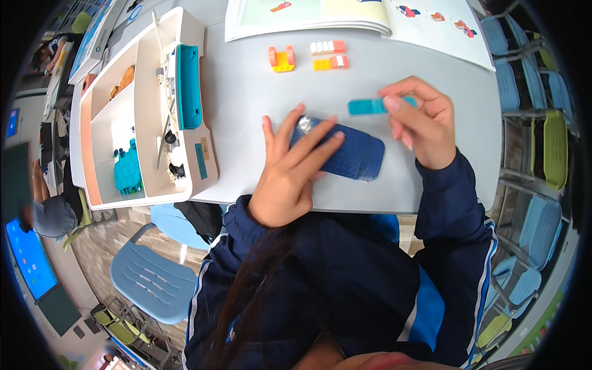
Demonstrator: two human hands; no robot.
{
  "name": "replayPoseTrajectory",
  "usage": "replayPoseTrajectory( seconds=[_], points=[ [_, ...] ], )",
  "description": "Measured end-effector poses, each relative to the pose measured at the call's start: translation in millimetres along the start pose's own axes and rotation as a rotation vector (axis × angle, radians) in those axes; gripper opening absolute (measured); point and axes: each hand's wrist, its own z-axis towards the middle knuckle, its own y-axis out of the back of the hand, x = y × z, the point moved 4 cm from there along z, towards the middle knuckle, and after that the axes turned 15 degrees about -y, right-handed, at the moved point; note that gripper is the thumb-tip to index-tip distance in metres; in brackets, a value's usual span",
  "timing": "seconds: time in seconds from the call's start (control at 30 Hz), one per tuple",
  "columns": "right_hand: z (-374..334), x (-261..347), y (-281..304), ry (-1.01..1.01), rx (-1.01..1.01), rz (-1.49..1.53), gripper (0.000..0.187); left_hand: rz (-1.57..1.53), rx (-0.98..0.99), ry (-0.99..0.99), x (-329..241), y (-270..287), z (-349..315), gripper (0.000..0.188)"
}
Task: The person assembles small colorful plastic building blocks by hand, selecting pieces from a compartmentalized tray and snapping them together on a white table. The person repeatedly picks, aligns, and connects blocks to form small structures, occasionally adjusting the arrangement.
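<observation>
Thumb and fingertips of the right hand [428,120] pinch a slim teal bar [367,106] over the grey table [253,77]; the left hand [287,172], fingers spread, rests across a dark-blue oblong case [354,154], gripping nothing.

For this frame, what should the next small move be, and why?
Probably the right hand should ease the teal strip toward the dark blue piece. The strip is pinched in that hand, apart from the piece and just beyond its far edge, while the left hand rests with spread fingers on the piece's left end, perhaps steadying it.
</observation>
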Motion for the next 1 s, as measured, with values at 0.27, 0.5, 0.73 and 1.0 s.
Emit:
replayPoseTrajectory(
  seconds=[0.27, 0.5, 0.73, 1.0],
  points=[
    [20, -7, 20, 0.211, -0.111, -0.101, 0.019, -0.166, -0.112, -0.094, 3, -5, -9, 0.068],
    [27, -16, 0, 0.195, 0.033, -0.237, 0.023, -0.145, 0.023, -0.227, -16, -5, 4, 0.031],
    [38, -16, -2, 0.241, -0.023, -0.385, 0.026, -0.236, 0.044, -0.270, -14, -12, 6, 0.031],
    [48, -12, -6, 0.102, -0.040, -0.612, 0.029, -0.262, 0.072, -0.310, -15, -14, 6, 0.036]
  ],
)
